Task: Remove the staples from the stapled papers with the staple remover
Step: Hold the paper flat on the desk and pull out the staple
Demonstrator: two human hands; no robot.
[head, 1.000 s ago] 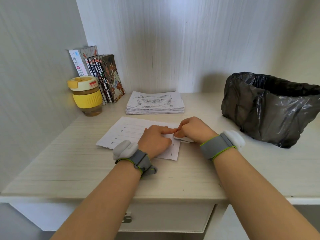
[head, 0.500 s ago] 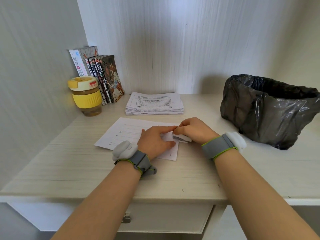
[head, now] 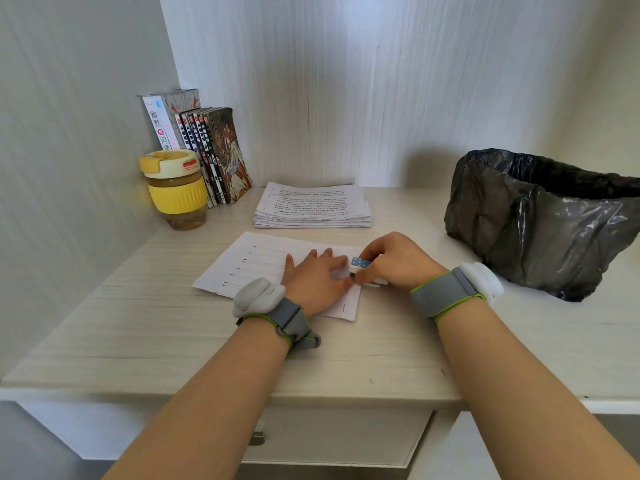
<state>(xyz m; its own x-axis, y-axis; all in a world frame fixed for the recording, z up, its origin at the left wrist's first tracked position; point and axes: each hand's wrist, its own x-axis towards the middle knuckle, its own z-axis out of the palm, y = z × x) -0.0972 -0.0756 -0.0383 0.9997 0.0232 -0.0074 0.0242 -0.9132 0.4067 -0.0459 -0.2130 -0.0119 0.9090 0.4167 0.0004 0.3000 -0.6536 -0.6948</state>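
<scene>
White paper, the stapled papers [head: 256,263], lies flat on the pale wood-grain desk [head: 173,341], just in front of the person and angled so that its right edge runs toward the near side. The left hand [head: 313,280] lies on the right part of that sheet with its fingers straight and spread, pressing it down. Right beside it, touching at the fingertips, the right hand [head: 396,263] curls round the staple remover [head: 360,266], a small white tool with a blue dotted top, pinched between thumb and forefinger at the sheet's right edge, where a short dark staple mark shows a little nearer along the same edge. Whether the tool's tip is under a staple cannot be told, since the fingers hide it. Both wrists wear grey bands with white housings. Behind the sheet, well apart from the hands, sits a squared stack of printed papers [head: 313,206]. At the far left corner stand a few books [head: 207,150] with a yellow-banded cup [head: 176,192] just in front of them. A bin lined with a black bag [head: 543,220] sits on the desk to the right of the right hand.
</scene>
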